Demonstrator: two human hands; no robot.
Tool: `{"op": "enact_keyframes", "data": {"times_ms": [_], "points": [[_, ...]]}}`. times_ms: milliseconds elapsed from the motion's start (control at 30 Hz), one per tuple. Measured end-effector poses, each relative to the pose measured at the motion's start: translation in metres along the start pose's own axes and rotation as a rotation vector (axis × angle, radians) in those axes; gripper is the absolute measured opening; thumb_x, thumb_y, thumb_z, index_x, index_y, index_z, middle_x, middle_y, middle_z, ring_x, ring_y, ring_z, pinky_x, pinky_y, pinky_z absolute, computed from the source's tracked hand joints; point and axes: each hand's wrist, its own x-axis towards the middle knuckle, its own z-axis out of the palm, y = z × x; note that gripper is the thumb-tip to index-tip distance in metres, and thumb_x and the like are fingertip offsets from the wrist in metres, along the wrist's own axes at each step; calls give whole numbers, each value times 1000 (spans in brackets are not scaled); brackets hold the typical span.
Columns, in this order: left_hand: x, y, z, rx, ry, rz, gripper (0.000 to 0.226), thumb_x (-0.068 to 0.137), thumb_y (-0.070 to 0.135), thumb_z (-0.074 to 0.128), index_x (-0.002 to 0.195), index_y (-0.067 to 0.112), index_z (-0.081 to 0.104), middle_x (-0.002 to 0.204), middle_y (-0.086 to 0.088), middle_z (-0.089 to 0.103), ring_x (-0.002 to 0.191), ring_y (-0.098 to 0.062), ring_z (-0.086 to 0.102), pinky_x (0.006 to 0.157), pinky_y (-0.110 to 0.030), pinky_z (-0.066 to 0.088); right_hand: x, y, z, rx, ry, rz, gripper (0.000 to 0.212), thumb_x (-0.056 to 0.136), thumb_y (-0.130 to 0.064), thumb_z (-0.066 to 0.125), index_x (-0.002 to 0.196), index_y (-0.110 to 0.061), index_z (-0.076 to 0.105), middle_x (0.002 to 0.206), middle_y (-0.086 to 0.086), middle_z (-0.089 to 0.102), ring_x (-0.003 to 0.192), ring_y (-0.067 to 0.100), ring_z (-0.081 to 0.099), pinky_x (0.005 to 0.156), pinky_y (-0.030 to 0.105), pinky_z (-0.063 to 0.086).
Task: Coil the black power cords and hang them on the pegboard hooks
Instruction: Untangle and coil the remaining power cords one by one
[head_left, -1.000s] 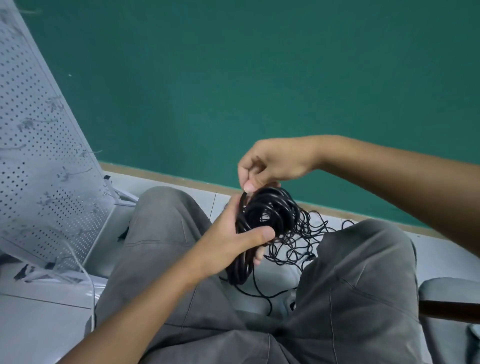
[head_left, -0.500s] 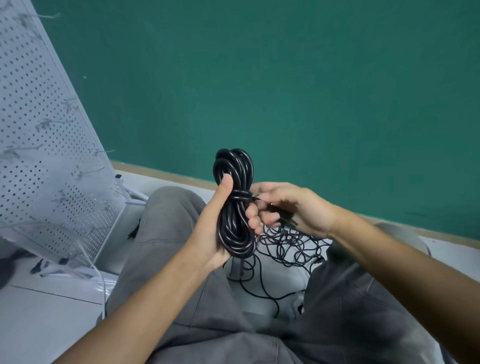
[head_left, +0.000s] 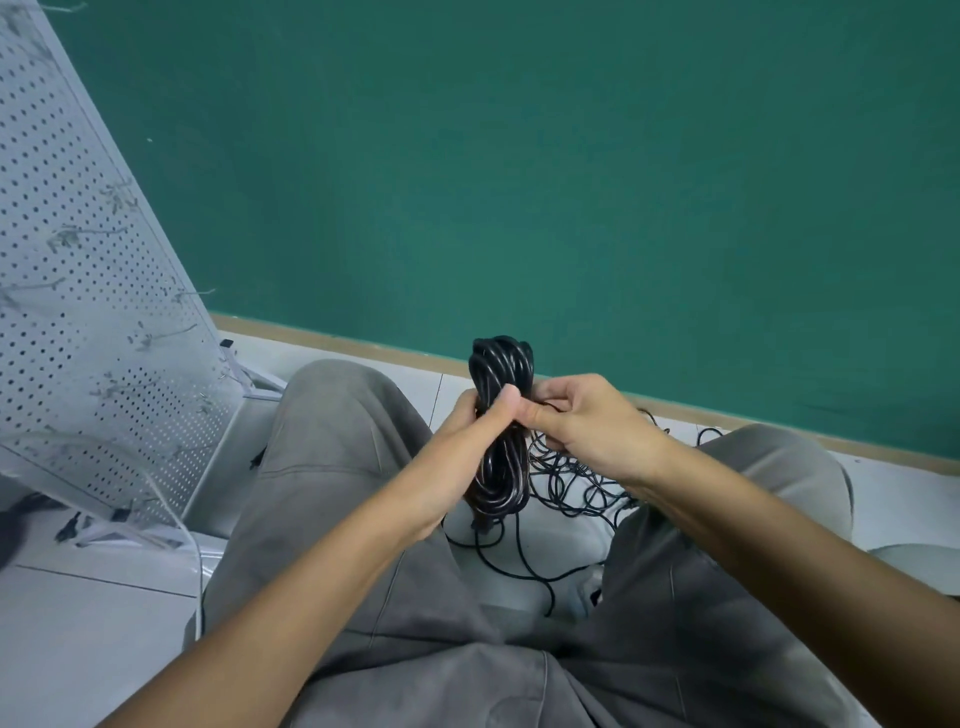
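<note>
Black rubbery coiled cord (head_left: 500, 447), held upright over the lap above loose cords (head_left: 566, 483) on the floor, left hand (head_left: 467, 441) wrapped round its waist, right hand (head_left: 582, 421) pinching the wrap there; likely light, floppy, springy, so best taken at the bound middle, pegboard (head_left: 88, 291) nearby.

A green wall (head_left: 571, 182) fills the upper frame from left of centre to the right edge. A tan baseboard (head_left: 779, 421) runs along its foot, slanting down toward the right. Below it lies a pale tiled floor (head_left: 78, 613), seen at lower left and between the knees. Grey trousers (head_left: 332, 467) cover both legs across the lower middle. A pale rounded object (head_left: 919, 558) sits at the right edge.
</note>
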Motion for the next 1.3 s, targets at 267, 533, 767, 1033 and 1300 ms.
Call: {"op": "enact_keyframes", "data": {"times_ms": [267, 533, 767, 1033, 1300], "points": [[-2, -1, 4, 48, 174, 67, 68, 91, 79, 49, 126, 24, 67, 111, 4, 75, 113, -13, 68, 112, -48, 46, -21, -11, 16, 184, 91, 115, 27, 97, -13, 62, 120, -21, 49, 76, 4, 63, 63, 11, 53, 71, 31, 42], [-11, 5, 10, 22, 6, 102, 58, 95, 67, 34, 100, 25, 74, 88, 8, 76, 91, -3, 71, 82, -16, 50, -59, -12, 1, 404, -86, -102, 56, 96, -46, 40, 129, -7, 63, 111, 26, 65, 88, 20, 60, 82, 31, 51], [-17, 10, 10, -177, -68, 43, 62, 82, 54, 72, 120, 5, 69, 85, -9, 74, 71, -20, 71, 66, -33, 57, -74, -12, -12, 92, -75, -332, 30, 100, -10, 59, 129, -14, 63, 105, 26, 64, 88, 19, 67, 89, 30, 54], [-21, 12, 9, -186, -103, 0, 34, 91, 50, 59, 89, 20, 76, 74, -11, 68, 57, -30, 63, 58, -35, 54, -66, -6, -5, -122, 148, -467, 9, 91, -13, 70, 95, -13, 78, 103, 1, 59, 93, 16, 61, 85, 26, 52], [-23, 9, 11, -292, -214, 41, 46, 90, 57, 57, 113, 23, 76, 101, -10, 71, 66, -23, 65, 61, -36, 57, -66, -12, 19, 446, 328, -423, 24, 94, -14, 60, 116, -10, 68, 85, 5, 70, 70, 13, 61, 68, 29, 56]]}}
